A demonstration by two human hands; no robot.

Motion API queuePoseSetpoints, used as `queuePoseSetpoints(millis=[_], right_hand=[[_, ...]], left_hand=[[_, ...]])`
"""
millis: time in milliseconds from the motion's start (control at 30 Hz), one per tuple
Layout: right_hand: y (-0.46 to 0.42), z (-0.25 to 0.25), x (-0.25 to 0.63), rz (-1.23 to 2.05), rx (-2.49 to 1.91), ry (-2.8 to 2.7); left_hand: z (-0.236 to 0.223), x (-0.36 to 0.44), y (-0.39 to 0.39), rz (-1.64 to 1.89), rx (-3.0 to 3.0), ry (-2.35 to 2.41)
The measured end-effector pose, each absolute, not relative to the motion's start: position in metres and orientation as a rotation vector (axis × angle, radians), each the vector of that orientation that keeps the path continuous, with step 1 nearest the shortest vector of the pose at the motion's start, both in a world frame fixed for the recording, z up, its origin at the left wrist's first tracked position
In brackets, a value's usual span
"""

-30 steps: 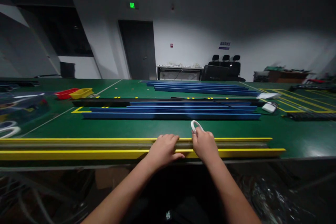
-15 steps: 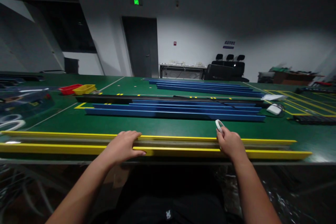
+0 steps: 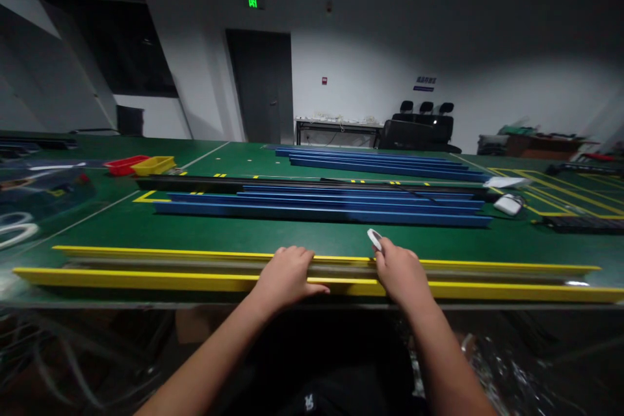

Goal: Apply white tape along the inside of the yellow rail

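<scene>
A long yellow channel profile (image 3: 160,279) with two upright sides lies along the near edge of the green table. My left hand (image 3: 286,278) is closed over it near the middle, fingers on the far side and thumb on the near side. To the right, my right hand (image 3: 402,276) grips a white ring (image 3: 374,238) that looks like a roll of tape. This hand also rests against the profile, and its lower fingers are hidden.
Several blue profiles (image 3: 316,211) and a black one lie beyond the yellow one. A red bin (image 3: 127,166) and a yellow bin (image 3: 155,166) stand at the left. White rings (image 3: 19,234) lie at the left edge. At the right sits a white device (image 3: 508,205) with a cable.
The yellow profile has slid right along the table, with my left hand moving right on it. My right hand and the white ring have shifted left, so my hands are closer together.
</scene>
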State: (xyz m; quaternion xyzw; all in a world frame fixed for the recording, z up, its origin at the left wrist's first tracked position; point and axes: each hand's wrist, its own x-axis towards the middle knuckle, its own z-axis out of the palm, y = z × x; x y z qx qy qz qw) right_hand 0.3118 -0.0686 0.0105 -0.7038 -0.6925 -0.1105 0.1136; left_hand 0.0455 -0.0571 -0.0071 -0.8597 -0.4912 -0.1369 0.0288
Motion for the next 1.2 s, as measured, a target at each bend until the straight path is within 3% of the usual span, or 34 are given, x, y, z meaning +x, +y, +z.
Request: queuePoseSetpoints(millis=[300,433,767,1000,1200], right_hand=[[-0.059,-0.005,0.297,-0.328,-2.009,-1.891],[-0.059,-0.008,0.316,-0.331,-2.001,-1.867],[-0.059,-0.004,0.356,-0.31,-2.075,-1.885],[-0.061,0.008,0.337,-0.392,-2.192,-1.932],[-0.067,0.012,0.286,-0.307,-2.028,-2.03]], left_hand=[[-0.003,0.087,-0.059,-0.482,-2.788,-1.412],[0.007,0.047,-0.062,-0.509,-2.843,-1.358],[0.005,-0.067,-0.053,-0.321,-2.637,-1.752],[-0.001,-0.034,-0.061,-0.451,-2.596,-1.644],[-0.005,0.04,-0.056,-0.455,-2.636,-1.537]])
